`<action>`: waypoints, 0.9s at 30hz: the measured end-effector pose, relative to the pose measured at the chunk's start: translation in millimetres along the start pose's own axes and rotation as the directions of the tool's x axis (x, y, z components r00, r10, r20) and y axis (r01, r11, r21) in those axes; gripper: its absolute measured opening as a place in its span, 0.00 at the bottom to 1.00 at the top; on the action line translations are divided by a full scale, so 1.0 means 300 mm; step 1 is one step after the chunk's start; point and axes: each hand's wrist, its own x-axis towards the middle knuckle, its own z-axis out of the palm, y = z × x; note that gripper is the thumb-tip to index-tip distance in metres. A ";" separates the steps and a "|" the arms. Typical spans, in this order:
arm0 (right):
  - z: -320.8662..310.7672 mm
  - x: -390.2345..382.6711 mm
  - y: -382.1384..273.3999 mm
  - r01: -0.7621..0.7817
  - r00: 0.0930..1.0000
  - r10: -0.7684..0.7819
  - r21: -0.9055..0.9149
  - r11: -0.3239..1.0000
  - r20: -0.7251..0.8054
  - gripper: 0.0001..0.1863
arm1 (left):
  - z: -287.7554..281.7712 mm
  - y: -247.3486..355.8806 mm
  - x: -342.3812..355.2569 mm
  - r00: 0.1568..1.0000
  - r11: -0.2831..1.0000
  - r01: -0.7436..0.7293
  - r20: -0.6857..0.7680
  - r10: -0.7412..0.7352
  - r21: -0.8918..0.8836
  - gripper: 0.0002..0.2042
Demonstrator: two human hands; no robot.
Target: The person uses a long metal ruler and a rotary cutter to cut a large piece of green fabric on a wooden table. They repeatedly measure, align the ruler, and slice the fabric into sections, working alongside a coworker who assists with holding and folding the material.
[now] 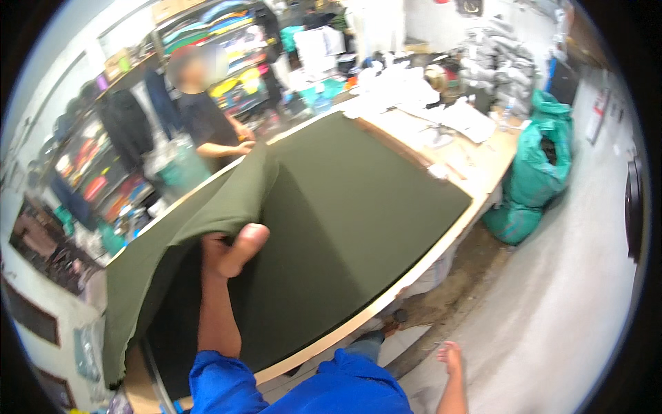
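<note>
My left hand (238,252) grips the edge of a dark green fabric sheet (227,200), thumb on the near side and fingers hidden under the fold. The held part is raised in a curve, and its loose edge drapes down at the left. Beneath it, more dark green fabric (358,200) lies flat over the table, in one layer or a stack; I cannot tell which. My right hand (449,355) hangs low beside my body, away from the table, its fingers loosely bent with nothing visible in them.
Across the table a person (207,124) in a dark shirt has both hands near the fabric's far edge. Papers (469,121) cover the table's far right end. A green sack (541,165) stands on the floor by the right wall. Shelves (227,62) hold folded cloth.
</note>
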 end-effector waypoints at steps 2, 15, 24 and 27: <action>0.023 0.042 -0.059 -0.043 0.997 0.049 -0.084 0.996 0.066 0.16 | 0.348 0.177 0.223 0.905 0.981 0.150 0.418 -0.086 -0.123 0.12; -0.290 0.289 -0.257 -0.299 0.845 0.397 0.297 0.907 -0.359 0.18 | 1.871 0.251 0.313 0.333 0.827 0.361 0.888 0.318 -0.432 0.14; -0.106 1.016 -1.286 0.081 0.996 -0.082 -0.046 0.996 -0.021 0.16 | 2.294 0.060 0.204 0.474 0.626 0.733 0.860 -0.190 -0.266 0.17; 0.152 1.196 -1.704 0.228 0.931 -0.196 -0.073 0.971 0.307 0.19 | 2.366 0.027 0.243 0.603 0.556 0.773 0.625 -0.496 -0.304 0.18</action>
